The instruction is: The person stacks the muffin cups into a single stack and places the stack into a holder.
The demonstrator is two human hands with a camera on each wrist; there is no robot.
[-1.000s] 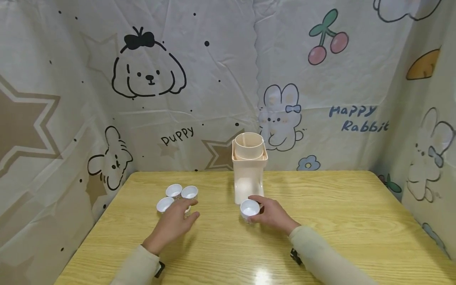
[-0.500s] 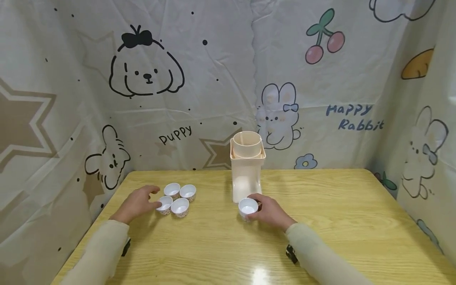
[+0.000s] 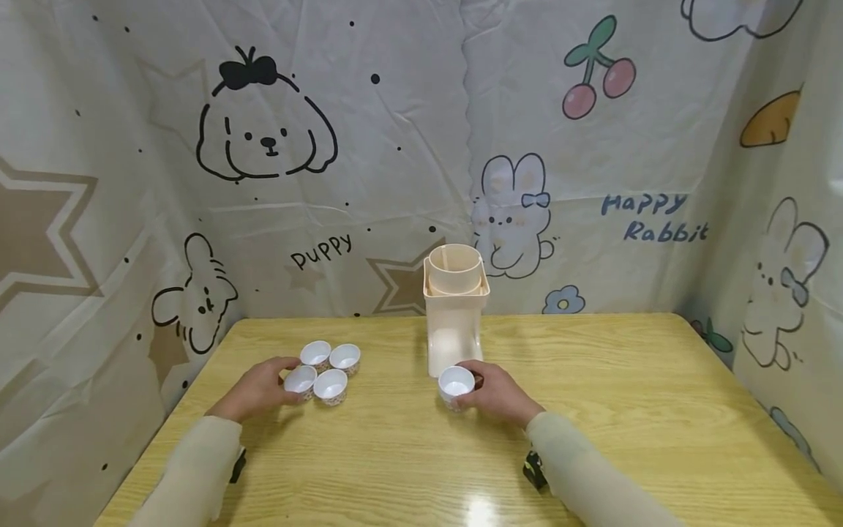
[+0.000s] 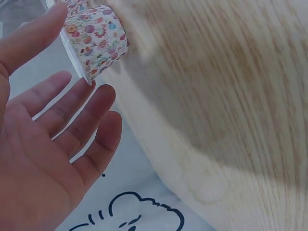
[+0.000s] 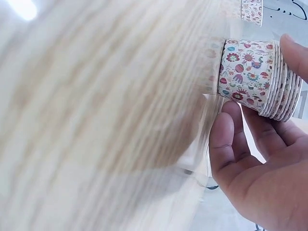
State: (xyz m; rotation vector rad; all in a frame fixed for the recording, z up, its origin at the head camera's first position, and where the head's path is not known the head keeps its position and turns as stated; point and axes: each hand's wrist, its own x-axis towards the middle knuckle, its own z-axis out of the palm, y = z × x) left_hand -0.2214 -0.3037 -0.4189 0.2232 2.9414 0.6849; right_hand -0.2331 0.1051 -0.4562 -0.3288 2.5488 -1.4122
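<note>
Has the left hand (image 3: 258, 388) round at the left of the clustered cups (image 3: 331, 388), no longer over them. Could topple the front-left cup (image 3: 301, 382) by catching its rim. Spreads loosely curved fingers (image 4: 103, 98) there, ungripping. Grasps the cup stack (image 3: 456, 383) with the right hand (image 3: 498, 395), before the beige stand (image 3: 454, 329) on the bench (image 3: 382, 461); could dent it by squeezing.

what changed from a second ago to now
The left grip moved left, from over the four cups to the front-left cup's outer side; whether it holds that cup is unclear. The right grip kept its cup stack; the four cups and beige holder stayed put.
</note>
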